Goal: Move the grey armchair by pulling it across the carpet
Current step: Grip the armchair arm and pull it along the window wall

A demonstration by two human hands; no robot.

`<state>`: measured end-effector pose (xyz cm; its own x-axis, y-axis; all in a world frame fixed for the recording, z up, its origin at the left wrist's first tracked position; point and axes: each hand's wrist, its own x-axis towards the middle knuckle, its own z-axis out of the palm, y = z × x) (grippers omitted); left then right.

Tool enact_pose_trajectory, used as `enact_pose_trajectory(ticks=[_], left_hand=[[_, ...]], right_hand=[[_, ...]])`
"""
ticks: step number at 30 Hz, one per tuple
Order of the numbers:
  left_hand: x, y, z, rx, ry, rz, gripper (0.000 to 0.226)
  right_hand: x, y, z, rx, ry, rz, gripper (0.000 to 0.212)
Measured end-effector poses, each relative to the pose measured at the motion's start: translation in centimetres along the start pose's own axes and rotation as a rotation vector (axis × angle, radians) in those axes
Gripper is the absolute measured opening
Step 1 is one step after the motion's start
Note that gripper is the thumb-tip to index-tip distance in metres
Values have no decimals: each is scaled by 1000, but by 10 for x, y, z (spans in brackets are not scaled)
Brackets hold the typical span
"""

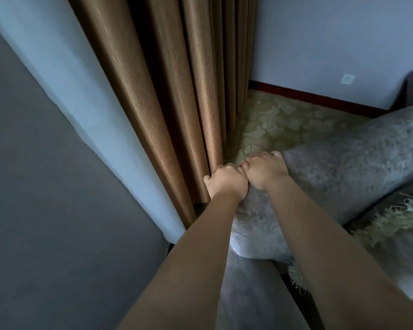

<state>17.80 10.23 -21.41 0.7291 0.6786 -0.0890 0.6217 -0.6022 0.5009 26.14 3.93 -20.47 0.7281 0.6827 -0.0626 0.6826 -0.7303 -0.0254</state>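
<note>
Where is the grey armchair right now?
Head view, centre to right: the armchair sits beside the brown curtain, carpet beyond it; the left hand and right hand grip its top edge side by side.

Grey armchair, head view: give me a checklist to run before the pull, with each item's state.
1. Left hand gripping the top corner of the grey velvet armchair: ok.
2. Right hand gripping beside it: ok.
3. Brown pleated curtain clear of the grip: not ok, it touches the left hand.
4. Green floral carpet beyond the corner unobstructed: ok where visible.
5. Its feet free to slide: cannot tell, hidden.
6. Green fringed throw secure on the chair: cannot tell.
</note>
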Motion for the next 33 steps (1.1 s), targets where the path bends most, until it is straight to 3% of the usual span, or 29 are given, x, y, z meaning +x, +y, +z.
enact_pose_trajectory(ticks=[11,33], left_hand=[[3,-25,2,18,147,17,40],[-39,-20,-6,-58,123,-51,43]], right_hand=[[7,-15,13,62,36,-21,41],[-33,-22,7,28,70,-62,49]])
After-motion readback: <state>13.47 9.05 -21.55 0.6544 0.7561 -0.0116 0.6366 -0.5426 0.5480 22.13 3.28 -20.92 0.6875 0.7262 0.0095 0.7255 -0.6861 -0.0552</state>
